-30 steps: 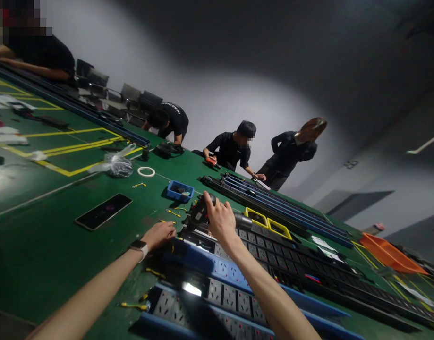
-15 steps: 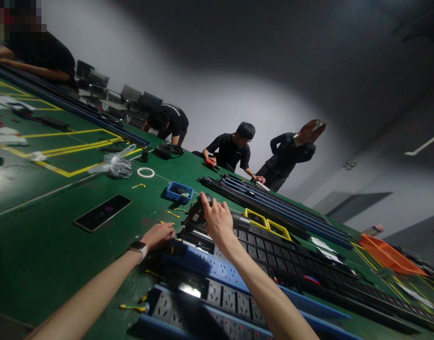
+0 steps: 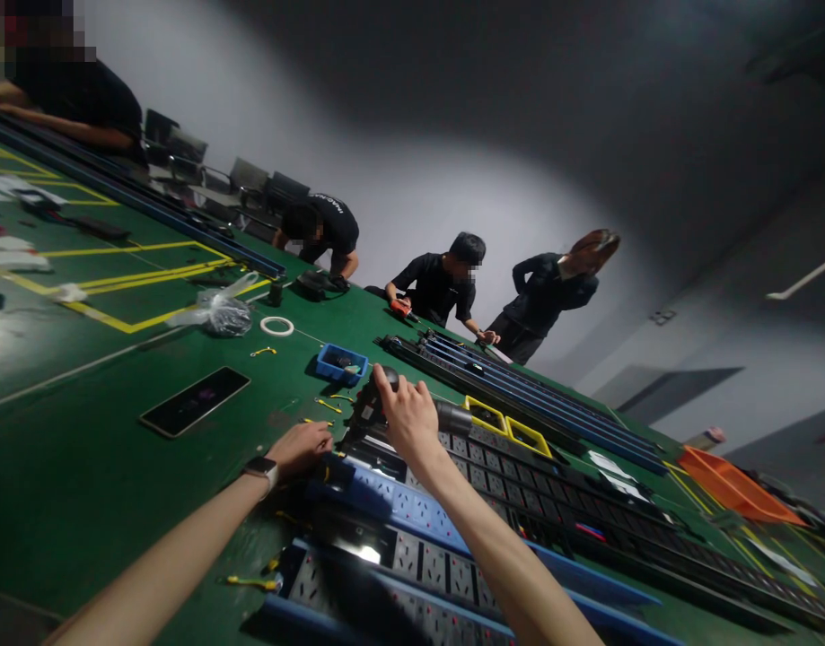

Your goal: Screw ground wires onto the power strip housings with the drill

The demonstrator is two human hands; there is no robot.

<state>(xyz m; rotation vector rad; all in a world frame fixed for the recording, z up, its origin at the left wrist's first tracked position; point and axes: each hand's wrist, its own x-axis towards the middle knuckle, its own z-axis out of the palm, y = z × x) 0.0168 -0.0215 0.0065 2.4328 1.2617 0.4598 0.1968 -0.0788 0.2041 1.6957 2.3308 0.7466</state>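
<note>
My right hand [image 3: 412, 414] is wrapped round a black cordless drill [image 3: 366, 411], whose barrel points to the right above the rows of power strips. At the near end of a power strip with a blue housing [image 3: 412, 508], my left hand [image 3: 302, 449] rests with its fingers curled together. What its fingertips pinch, if anything, is hidden. Several short yellow wires [image 3: 329, 405] lie just beyond the left hand. Another yellow wire [image 3: 247, 582] sticks out from the end of the nearest power strip [image 3: 312, 583].
A phone [image 3: 195, 401], a roll of white tape [image 3: 276, 327], a plastic bag [image 3: 224, 314] and a blue bin [image 3: 341, 363] lie on the green table. Yellow trays [image 3: 528, 437] stand behind the strips, an orange tray [image 3: 739, 484] far right. Several co-workers [image 3: 439, 283] are across the table.
My right hand and the drill have shifted very slightly to the left. My left hand stays at the strip's end. A co-worker's hand across the table has moved a little.
</note>
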